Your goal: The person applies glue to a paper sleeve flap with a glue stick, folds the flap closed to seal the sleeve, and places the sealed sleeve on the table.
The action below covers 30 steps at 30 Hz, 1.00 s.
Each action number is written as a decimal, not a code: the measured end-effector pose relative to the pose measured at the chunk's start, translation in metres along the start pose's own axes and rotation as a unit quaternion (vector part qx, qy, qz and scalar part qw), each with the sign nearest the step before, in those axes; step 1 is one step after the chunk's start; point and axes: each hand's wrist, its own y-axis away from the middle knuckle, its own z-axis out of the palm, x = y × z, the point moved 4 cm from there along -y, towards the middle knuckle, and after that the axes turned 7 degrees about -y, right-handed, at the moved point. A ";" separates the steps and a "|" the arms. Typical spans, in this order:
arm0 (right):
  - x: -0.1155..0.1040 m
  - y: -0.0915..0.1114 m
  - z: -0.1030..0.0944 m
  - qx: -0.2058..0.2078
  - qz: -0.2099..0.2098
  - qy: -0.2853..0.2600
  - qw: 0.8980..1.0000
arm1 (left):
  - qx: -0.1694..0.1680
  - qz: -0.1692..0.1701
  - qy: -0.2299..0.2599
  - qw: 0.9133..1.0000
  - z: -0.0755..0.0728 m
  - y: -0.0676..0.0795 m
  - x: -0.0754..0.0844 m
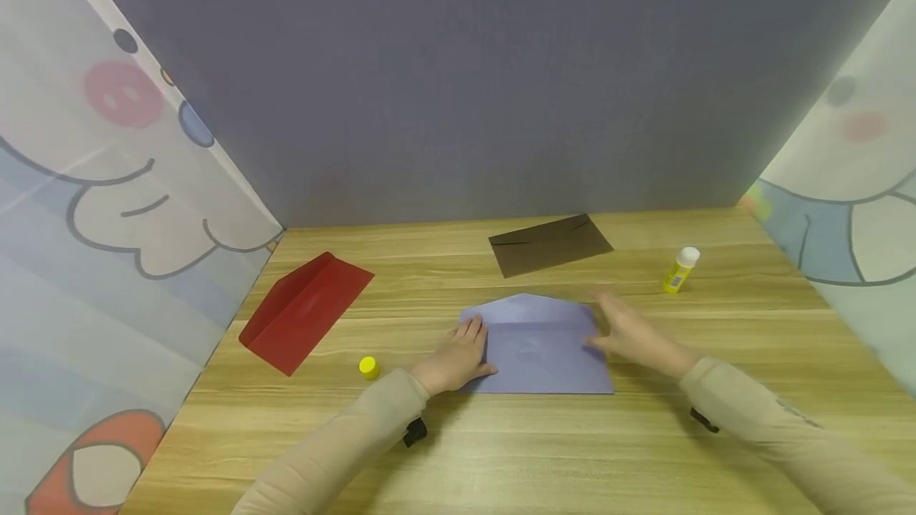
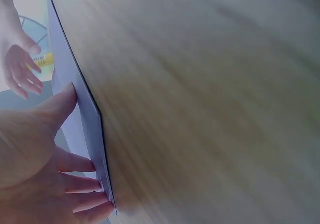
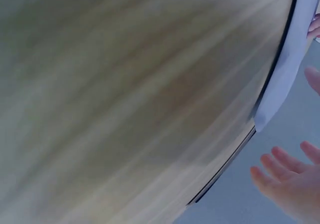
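Observation:
A lavender envelope (image 1: 544,360) lies on the table in front of me, its flap (image 1: 529,310) unfolded toward the far side. My left hand (image 1: 459,354) rests on the envelope's left end with fingers extended; the left wrist view has its thumb and fingertips on the paper. At the right end is my right hand (image 1: 630,332), blurred, with fingers spread and nothing in them. In the right wrist view, that hand's fingers (image 3: 280,169) are apart from the envelope (image 3: 287,69).
A red envelope (image 1: 308,312) with its flap unfolded lies at the left. Close to my left forearm sits a yellow cap (image 1: 369,367). Behind the lavender envelope is a dark brown envelope (image 1: 551,245). A yellow glue stick with a white end (image 1: 680,270) stands at the right.

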 end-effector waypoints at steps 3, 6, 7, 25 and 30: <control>0.001 0.000 0.004 -0.017 0.012 -0.003 1.000 | -0.001 0.000 0.002 1.000 0.001 -0.001 -0.001; 0.002 0.001 0.007 -0.034 0.022 -0.002 0.999 | -0.001 -0.003 0.012 1.000 0.001 -0.002 -0.001; 0.002 0.001 0.007 -0.038 0.023 0.001 0.999 | 0.000 -0.004 0.015 1.000 0.001 -0.002 -0.001; 0.001 -0.005 0.010 -0.101 0.037 -0.002 0.994 | 0.051 -0.014 0.030 0.998 -0.009 -0.006 -0.005; 0.000 -0.009 0.010 -0.118 0.053 -0.007 0.992 | 0.031 -0.032 0.063 0.997 -0.013 -0.012 -0.007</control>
